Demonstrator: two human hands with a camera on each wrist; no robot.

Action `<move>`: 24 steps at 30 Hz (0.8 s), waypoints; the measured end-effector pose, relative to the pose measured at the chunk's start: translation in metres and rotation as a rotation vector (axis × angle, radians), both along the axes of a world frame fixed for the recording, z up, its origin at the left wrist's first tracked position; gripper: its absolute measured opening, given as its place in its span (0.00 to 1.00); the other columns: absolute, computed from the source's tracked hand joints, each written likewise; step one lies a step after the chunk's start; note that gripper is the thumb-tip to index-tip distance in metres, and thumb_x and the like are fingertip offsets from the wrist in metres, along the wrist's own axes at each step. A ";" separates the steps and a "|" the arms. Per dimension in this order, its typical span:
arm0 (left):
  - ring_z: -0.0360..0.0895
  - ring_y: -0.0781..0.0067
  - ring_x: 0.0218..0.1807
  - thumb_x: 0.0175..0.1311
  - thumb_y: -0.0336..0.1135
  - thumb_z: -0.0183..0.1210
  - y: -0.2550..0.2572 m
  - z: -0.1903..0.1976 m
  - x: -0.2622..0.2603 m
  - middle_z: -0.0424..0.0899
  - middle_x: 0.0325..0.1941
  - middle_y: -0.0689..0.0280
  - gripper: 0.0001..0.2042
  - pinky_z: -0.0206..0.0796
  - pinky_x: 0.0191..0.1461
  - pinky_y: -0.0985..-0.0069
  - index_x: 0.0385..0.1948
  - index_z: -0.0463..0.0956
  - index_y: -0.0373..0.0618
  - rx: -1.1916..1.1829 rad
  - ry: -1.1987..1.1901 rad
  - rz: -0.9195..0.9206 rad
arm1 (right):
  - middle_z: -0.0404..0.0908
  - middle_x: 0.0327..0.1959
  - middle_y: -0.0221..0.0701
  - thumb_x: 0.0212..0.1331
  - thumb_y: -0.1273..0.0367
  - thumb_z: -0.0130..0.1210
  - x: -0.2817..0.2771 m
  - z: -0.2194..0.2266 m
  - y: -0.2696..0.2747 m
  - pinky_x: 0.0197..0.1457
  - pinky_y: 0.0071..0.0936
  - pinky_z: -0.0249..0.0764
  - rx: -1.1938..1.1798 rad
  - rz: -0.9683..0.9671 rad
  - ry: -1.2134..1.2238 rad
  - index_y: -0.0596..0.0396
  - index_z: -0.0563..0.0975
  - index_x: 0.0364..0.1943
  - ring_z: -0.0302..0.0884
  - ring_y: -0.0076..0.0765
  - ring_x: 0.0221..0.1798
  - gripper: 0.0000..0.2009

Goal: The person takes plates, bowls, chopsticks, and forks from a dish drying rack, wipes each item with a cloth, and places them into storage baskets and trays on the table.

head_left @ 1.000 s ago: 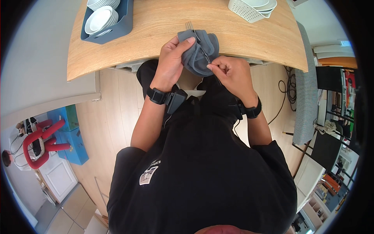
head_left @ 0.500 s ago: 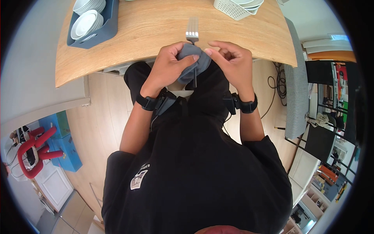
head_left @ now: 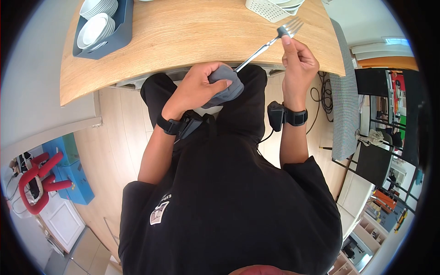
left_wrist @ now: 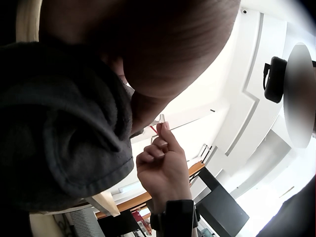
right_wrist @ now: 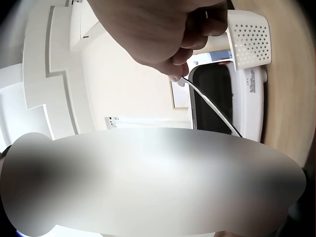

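Note:
My left hand [head_left: 195, 87] grips a bunched grey cloth [head_left: 233, 90] close to the table's front edge, over the lap. From the cloth a metal fork [head_left: 257, 54] slants up to the right; the end of its handle is hidden in the folds. Thumb and fingers of my right hand [head_left: 300, 66] pinch the fork just below its tines, which point away to the upper right. In the left wrist view the cloth [left_wrist: 89, 143] fills the left side, and the right hand [left_wrist: 165, 170] shows beyond it. The right wrist view has the fork's thin handle [right_wrist: 212, 106] below the fingers.
On the wooden table [head_left: 183, 39], a blue-grey bin [head_left: 96, 53] with stacked white bowls stands at left, and a white perforated basket [head_left: 263, 11] with dishes at back right. A white appliance with a dark window [right_wrist: 212, 91] appears behind the basket. Black cable [head_left: 323, 98] lies on the floor at right.
The right hand has gone from the fork's handle end to its head, moving up and right. The fork has swung from upright to a rightward slant, while the left hand keeps the cloth.

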State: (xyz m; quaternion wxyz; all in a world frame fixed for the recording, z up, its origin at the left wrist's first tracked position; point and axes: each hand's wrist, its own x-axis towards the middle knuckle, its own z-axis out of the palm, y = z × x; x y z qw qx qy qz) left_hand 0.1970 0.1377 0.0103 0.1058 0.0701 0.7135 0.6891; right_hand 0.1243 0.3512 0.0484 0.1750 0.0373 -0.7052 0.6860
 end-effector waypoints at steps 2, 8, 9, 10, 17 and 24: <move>0.77 0.81 0.37 0.61 0.29 0.60 0.000 -0.002 0.000 0.84 0.34 0.66 0.10 0.70 0.44 0.79 0.42 0.79 0.35 -0.003 -0.003 0.011 | 0.77 0.23 0.21 0.58 0.69 0.66 -0.003 0.000 0.002 0.27 0.12 0.58 0.006 -0.016 0.016 0.63 0.84 0.37 0.65 0.12 0.24 0.10; 0.78 0.80 0.38 0.62 0.29 0.60 -0.002 -0.001 -0.002 0.84 0.35 0.66 0.10 0.70 0.45 0.80 0.43 0.80 0.37 0.082 -0.071 0.080 | 0.73 0.20 0.20 0.60 0.67 0.66 0.000 -0.003 0.000 0.25 0.13 0.55 -0.066 0.003 -0.020 0.63 0.83 0.36 0.61 0.12 0.22 0.11; 0.78 0.80 0.38 0.62 0.29 0.60 -0.002 0.001 -0.002 0.84 0.35 0.66 0.10 0.70 0.45 0.80 0.43 0.80 0.37 0.124 -0.100 0.079 | 0.72 0.19 0.19 0.60 0.67 0.65 0.000 -0.004 -0.001 0.24 0.13 0.54 -0.104 0.023 -0.042 0.63 0.83 0.36 0.60 0.12 0.21 0.11; 0.78 0.80 0.38 0.62 0.29 0.60 -0.002 0.002 -0.002 0.84 0.36 0.66 0.10 0.71 0.45 0.80 0.43 0.80 0.36 0.166 -0.129 0.079 | 0.72 0.19 0.19 0.60 0.67 0.65 0.000 -0.006 -0.001 0.24 0.13 0.54 -0.104 0.024 -0.041 0.63 0.83 0.36 0.60 0.12 0.21 0.11; 0.78 0.81 0.38 0.63 0.29 0.60 -0.003 -0.002 -0.003 0.84 0.36 0.68 0.09 0.71 0.44 0.80 0.43 0.79 0.36 0.139 -0.110 0.119 | 0.72 0.20 0.19 0.61 0.66 0.64 0.004 -0.013 -0.001 0.24 0.14 0.54 -0.175 0.113 -0.085 0.62 0.82 0.37 0.60 0.13 0.21 0.11; 0.76 0.84 0.36 0.63 0.29 0.60 -0.003 0.001 -0.008 0.83 0.34 0.70 0.07 0.70 0.42 0.82 0.40 0.79 0.37 0.248 -0.142 0.118 | 0.73 0.24 0.21 0.66 0.70 0.57 0.005 -0.009 -0.006 0.27 0.13 0.58 -0.054 0.328 -0.214 0.64 0.79 0.50 0.62 0.14 0.23 0.13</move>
